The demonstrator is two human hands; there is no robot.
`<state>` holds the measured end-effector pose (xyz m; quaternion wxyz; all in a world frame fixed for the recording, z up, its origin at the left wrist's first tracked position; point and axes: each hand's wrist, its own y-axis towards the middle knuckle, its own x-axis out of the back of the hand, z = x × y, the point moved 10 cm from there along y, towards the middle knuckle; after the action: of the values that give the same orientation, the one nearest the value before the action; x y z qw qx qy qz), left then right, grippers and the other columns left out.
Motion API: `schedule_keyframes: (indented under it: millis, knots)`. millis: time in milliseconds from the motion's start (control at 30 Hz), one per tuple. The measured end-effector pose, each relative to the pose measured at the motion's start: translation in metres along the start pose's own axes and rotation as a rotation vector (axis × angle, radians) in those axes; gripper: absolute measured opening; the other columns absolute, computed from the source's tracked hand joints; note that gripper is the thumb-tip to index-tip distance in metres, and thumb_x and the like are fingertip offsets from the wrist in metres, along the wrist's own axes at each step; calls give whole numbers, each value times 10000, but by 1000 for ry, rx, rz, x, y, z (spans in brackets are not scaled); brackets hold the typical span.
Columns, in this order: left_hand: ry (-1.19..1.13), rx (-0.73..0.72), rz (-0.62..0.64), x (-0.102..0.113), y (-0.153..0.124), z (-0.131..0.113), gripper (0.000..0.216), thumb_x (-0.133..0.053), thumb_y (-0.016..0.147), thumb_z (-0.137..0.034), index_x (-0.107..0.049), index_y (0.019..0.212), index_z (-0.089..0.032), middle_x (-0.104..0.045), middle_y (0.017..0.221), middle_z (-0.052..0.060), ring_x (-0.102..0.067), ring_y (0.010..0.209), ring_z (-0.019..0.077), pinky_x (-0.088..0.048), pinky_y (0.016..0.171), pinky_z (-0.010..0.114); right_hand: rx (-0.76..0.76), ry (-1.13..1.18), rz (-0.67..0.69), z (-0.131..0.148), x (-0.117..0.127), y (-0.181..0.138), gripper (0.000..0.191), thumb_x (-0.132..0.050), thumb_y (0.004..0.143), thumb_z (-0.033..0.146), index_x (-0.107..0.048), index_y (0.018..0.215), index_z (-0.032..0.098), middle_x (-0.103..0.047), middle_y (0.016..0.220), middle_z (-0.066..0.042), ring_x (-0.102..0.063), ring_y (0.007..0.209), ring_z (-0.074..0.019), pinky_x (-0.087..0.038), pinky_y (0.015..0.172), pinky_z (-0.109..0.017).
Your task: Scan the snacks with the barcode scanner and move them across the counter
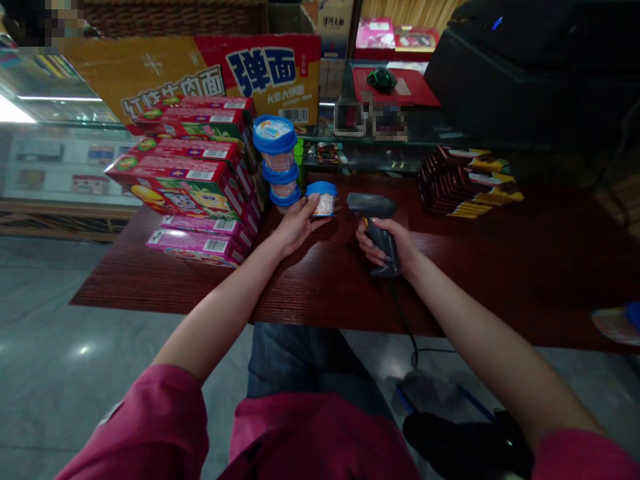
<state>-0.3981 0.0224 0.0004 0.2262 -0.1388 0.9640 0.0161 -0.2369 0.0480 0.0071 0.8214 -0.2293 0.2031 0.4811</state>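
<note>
In my left hand (299, 229) is a small clear tub with a blue lid (325, 199), its label turned to the right. My right hand (383, 241) is wrapped round the grip of a dark barcode scanner (373, 203), whose head points left at the tub. From the scanner's handle a black cable runs down over the table edge. Just behind my left hand stand similar blue-lidded tubs (276, 143), stacked on one another. Left of them rise red snack boxes (185, 170), with pink boxes (200, 244) underneath.
A large noodle carton (270, 73) stands behind the boxes. Dark packets with yellow ends (467, 183) are stacked on the dark wooden table (300, 293) to the right. A glass counter with a mouse (382, 79) lies beyond. Another blue-lidded thing (620, 323) sits at the right edge.
</note>
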Motion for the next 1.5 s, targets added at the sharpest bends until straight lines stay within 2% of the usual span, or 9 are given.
schedule_keyframes:
  millis: [233, 433, 633, 833, 967, 1100, 1367, 1433, 1500]
  knots:
    - [120, -67, 16, -9, -8, -10, 505, -815, 856, -570, -653, 1203, -241, -695, 1368, 108, -675, 1285, 298, -551, 1126, 538, 49, 10, -128, 8, 8, 0, 231, -664, 873, 424, -600, 814, 209, -534, 585, 58, -293, 363, -68, -252, 313, -190]
    - [682, -391, 20, -11, -57, -46, 636, -887, 787, -458, -582, 1301, -240, -636, 1413, 108, -609, 1334, 284, -438, 1200, 414, 92, 90, -213, 19, 22, -5, 232, -644, 891, 424, -612, 829, 203, -497, 594, 55, -223, 398, -62, -214, 339, -183]
    - [1112, -513, -248, 25, -106, -62, 593, -848, 822, -332, -469, 1266, -230, -583, 1313, 107, -598, 1284, 279, -459, 1165, 428, 61, 141, -192, 17, 28, 1, 259, -683, 900, 448, -602, 860, 205, -482, 627, 52, -220, 421, -65, -205, 352, -187]
    - [1393, -623, -443, 19, -124, -82, 387, -727, 896, -232, -518, 1222, -207, -491, 1422, 193, -498, 1397, 352, -378, 1235, 577, 55, 135, -185, 15, 32, 5, 272, -600, 965, 455, -600, 869, 201, -501, 627, 45, -250, 432, -67, -226, 379, -177]
    - [1474, -623, -370, 7, -126, -82, 350, -667, 955, -288, -567, 1285, -231, -609, 1388, 168, -502, 1414, 380, -344, 1247, 626, 95, 148, -191, 19, 38, 1, 286, -556, 994, 449, -605, 872, 196, -498, 624, 53, -253, 435, -66, -243, 390, -178]
    - [1427, -623, -308, 6, -122, -82, 296, -629, 981, -321, -625, 1275, -288, -670, 1374, 115, -524, 1422, 359, -358, 1257, 590, 104, 168, -188, 20, 44, -1, 289, -599, 980, 463, -602, 884, 190, -499, 623, 63, -264, 435, -61, -263, 398, -175]
    - [1497, -627, -322, 9, -115, -83, 439, -611, 975, -258, -579, 1413, -264, -583, 1496, 149, -490, 1467, 368, -390, 1240, 602, 107, 179, -196, 18, 44, -2, 282, -547, 1027, 425, -605, 885, 188, -519, 614, 55, -303, 435, -68, -295, 400, -176]
    - [1556, -680, -308, -2, -122, -81, 498, -646, 961, -240, -566, 1453, -240, -537, 1536, 182, -456, 1501, 394, -405, 1231, 622, 112, 177, -187, 18, 46, -6, 290, -546, 1034, 429, -607, 886, 187, -525, 613, 55, -321, 432, -67, -317, 406, -178]
    - [1611, -773, -221, -26, -130, -72, 505, -674, 954, -226, -585, 1451, -227, -567, 1501, 189, -494, 1472, 394, -437, 1215, 607, 119, 155, -172, 18, 51, -13, 294, -562, 1032, 441, -616, 899, 184, -543, 620, 52, -360, 433, -71, -352, 415, -186]
